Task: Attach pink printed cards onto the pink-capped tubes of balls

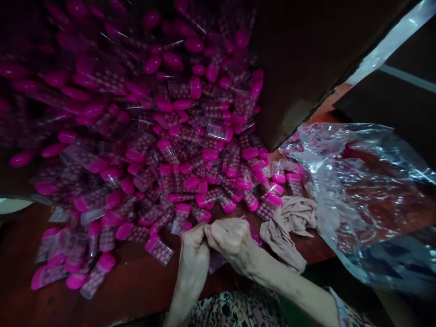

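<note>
though smooth, clear plastic containers [161, 251] bead-filled

**Printed Sleeve [347, 313] and Bare Forearms [282, 277]**

The left hand [195, 254] and right hand [231, 238] are ungloved; both wrists are slim, and the knuckles of the right hand stand out as rounded ridges; the right forearm is slender and bare as far as the sleeve, which ends in a narrow, pale bluish-grey edge; past that edge the cloth carries a small, broken print of light and dark patches; the garment [235, 311] at the body bears a dense, mottled pattern, dark with cream and brownish flecks; one round, dark spot shows within it; finer detail is lost in dim light.
</note>
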A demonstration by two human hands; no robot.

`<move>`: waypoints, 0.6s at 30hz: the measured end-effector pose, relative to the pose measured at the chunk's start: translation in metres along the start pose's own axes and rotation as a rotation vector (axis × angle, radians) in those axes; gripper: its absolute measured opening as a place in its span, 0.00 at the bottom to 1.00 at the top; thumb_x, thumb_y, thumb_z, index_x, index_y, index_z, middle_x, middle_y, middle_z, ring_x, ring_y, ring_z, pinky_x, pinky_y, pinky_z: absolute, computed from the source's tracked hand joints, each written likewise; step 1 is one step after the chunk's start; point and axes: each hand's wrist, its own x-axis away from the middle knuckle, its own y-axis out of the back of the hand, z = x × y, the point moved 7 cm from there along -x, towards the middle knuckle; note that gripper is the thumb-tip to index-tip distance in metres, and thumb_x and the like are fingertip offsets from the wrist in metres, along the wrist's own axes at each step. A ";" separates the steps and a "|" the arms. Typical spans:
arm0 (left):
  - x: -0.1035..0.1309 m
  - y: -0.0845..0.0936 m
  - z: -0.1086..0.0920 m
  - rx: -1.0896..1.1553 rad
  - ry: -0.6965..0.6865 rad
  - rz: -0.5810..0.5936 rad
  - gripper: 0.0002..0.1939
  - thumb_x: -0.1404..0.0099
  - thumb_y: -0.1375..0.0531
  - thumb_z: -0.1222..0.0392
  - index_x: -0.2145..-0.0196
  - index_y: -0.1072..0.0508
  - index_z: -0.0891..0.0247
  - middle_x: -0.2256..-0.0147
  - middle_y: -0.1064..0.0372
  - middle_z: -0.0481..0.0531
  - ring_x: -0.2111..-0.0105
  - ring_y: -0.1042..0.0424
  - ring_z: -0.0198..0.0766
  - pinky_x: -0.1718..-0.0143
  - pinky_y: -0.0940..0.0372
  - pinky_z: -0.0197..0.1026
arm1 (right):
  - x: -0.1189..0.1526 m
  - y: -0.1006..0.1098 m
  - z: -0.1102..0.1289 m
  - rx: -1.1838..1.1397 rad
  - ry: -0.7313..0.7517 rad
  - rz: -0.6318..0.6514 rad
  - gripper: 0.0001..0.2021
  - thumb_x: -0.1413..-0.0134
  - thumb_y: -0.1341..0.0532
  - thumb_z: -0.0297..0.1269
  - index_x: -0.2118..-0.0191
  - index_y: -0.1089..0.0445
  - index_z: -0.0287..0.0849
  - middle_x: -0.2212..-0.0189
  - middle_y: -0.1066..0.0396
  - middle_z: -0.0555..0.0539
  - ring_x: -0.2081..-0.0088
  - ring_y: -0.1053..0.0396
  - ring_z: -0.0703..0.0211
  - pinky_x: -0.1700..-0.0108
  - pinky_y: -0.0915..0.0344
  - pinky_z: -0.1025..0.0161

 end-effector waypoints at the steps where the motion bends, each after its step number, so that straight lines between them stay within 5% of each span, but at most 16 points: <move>1: 0.001 0.002 0.001 -0.042 0.002 -0.041 0.14 0.43 0.47 0.65 0.85 0.37 0.63 0.84 0.44 0.45 0.82 0.44 0.31 0.79 0.48 0.34 | 0.000 -0.003 -0.005 0.003 -0.042 -0.003 0.19 0.40 0.52 0.31 0.83 0.44 0.42 0.88 0.45 0.55 0.85 0.50 0.69 0.79 0.56 0.66; 6: 0.009 -0.002 -0.007 -0.088 -0.071 -0.072 0.15 0.42 0.47 0.66 0.85 0.37 0.63 0.82 0.46 0.45 0.81 0.44 0.31 0.78 0.48 0.35 | 0.001 -0.001 -0.012 -0.025 -0.193 -0.036 0.19 0.39 0.53 0.32 0.82 0.43 0.43 0.87 0.45 0.54 0.83 0.49 0.67 0.78 0.55 0.66; 9: 0.010 0.004 -0.005 -0.032 -0.061 -0.133 0.15 0.41 0.48 0.65 0.84 0.37 0.63 0.83 0.44 0.45 0.81 0.44 0.32 0.78 0.47 0.35 | 0.003 -0.006 -0.010 -0.234 -0.275 0.043 0.19 0.43 0.49 0.36 0.84 0.44 0.43 0.87 0.46 0.54 0.82 0.49 0.67 0.77 0.54 0.65; 13: 0.009 0.003 0.004 0.020 0.013 -0.096 0.15 0.42 0.43 0.63 0.85 0.36 0.64 0.85 0.47 0.43 0.83 0.46 0.29 0.80 0.50 0.34 | 0.001 -0.017 -0.032 -0.391 -0.499 0.038 0.20 0.42 0.49 0.40 0.84 0.46 0.43 0.87 0.53 0.57 0.85 0.56 0.69 0.80 0.57 0.67; 18: 0.008 0.003 0.021 0.334 0.169 -0.102 0.12 0.42 0.41 0.59 0.80 0.31 0.66 0.88 0.48 0.40 0.86 0.52 0.25 0.82 0.55 0.33 | 0.006 -0.024 -0.054 -0.591 -0.697 0.032 0.23 0.38 0.58 0.47 0.80 0.42 0.42 0.86 0.48 0.55 0.84 0.48 0.67 0.82 0.49 0.69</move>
